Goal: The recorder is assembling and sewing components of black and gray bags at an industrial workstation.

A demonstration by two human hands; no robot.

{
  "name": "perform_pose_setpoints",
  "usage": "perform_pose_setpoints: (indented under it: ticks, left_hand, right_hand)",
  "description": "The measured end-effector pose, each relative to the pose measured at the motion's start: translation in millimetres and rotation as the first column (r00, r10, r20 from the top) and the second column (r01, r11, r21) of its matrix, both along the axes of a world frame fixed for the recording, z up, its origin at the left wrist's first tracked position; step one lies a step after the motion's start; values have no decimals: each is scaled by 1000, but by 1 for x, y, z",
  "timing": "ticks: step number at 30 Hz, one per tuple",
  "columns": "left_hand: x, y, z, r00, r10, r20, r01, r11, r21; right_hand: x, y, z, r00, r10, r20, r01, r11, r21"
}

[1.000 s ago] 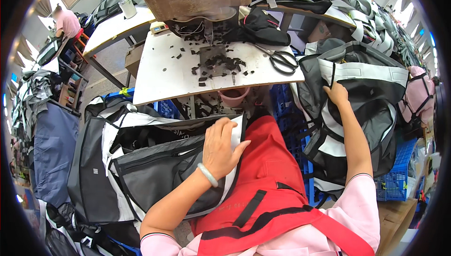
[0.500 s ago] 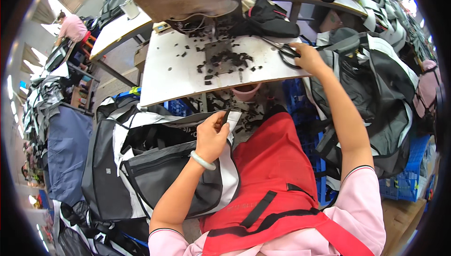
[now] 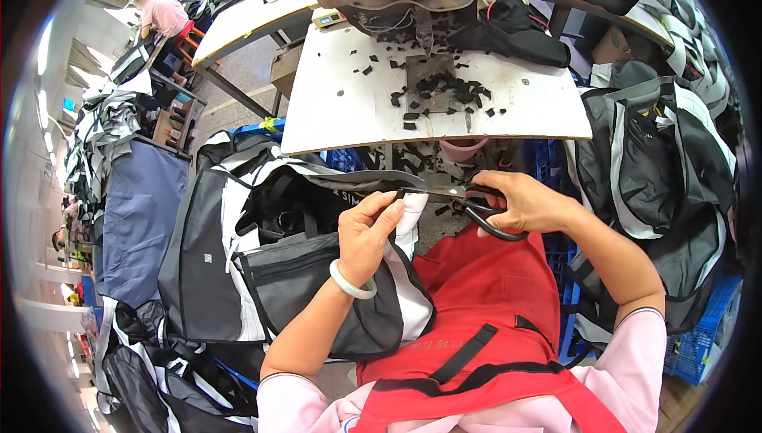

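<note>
Scissors (image 3: 494, 225) with black handles are gripped in my right hand (image 3: 530, 204), their blades pointing left toward my other hand. Between the fingertips of my left hand (image 3: 367, 236) is pinched a short black strip (image 3: 402, 193) at the edge of a bag, close to the blades. The grey, black and white bag (image 3: 290, 262) lies on its side to my left, its mouth showing a dark inside. A pale bangle circles my left wrist. Whether the blades touch the strip I cannot make out.
A white worktable (image 3: 349, 100) with a sewing machine stands ahead, strewn with small black scraps (image 3: 456, 92). Below it is a pink bucket (image 3: 462, 150). More bags (image 3: 651, 163) are piled at right beside blue crates (image 3: 702, 346). A person (image 3: 163, 20) sits far left.
My right hand has taken the scissors off the table and brought them down to the left hand. The left hand still pinches the strip. The whole view has shifted.
</note>
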State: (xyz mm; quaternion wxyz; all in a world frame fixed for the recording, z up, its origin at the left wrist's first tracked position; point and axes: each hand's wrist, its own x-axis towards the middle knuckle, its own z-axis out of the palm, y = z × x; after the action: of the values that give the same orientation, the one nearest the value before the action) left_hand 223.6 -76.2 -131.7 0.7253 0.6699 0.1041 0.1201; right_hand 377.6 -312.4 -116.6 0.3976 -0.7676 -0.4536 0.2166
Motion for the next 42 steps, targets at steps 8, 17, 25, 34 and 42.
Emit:
perform_pose_setpoints:
  ticks: [8,17,25,34,42]
  left_hand:
    - [-4,4,-1,999,9,-52,-21,976,-218]
    - [-5,5,-11,999,6,-45,-18,962,-271]
    - [-1,0,-7,998,-54,-40,45,981,-190]
    - [2,0,-11,998,-35,-56,22,978,-209]
    - [15,-8,-3,996,-61,-68,56,995,-83]
  right_hand:
    - [17,11,14,979,138,-150,-174,950,-258]
    - [21,11,18,981,163,-104,-187,937,-295]
    - [13,16,-2,962,170,-215,-206,966,-157]
    - [33,-4,0,936,-291,-199,286,957,-54]
    - [70,-26,-28,530,-535,658,517,819,249]
